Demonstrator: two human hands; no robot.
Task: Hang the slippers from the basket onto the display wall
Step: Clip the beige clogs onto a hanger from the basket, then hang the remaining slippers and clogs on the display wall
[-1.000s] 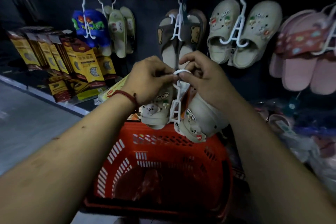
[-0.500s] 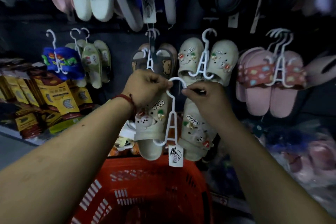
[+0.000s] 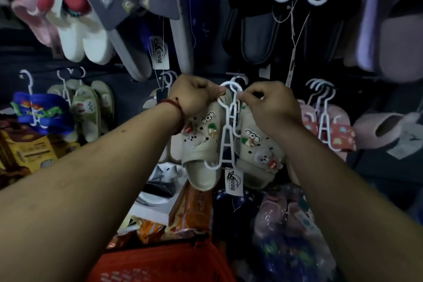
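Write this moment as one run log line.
left hand pinches hanger hook | right hand pinches hook | cream slippers on hanger | basket below

Hung slippers (image 3: 258, 36) crowd the display wall (image 3: 128, 98) all round.

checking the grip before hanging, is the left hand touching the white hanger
Touching. The head view shows the left hand pinching the white hanger just below its hook.
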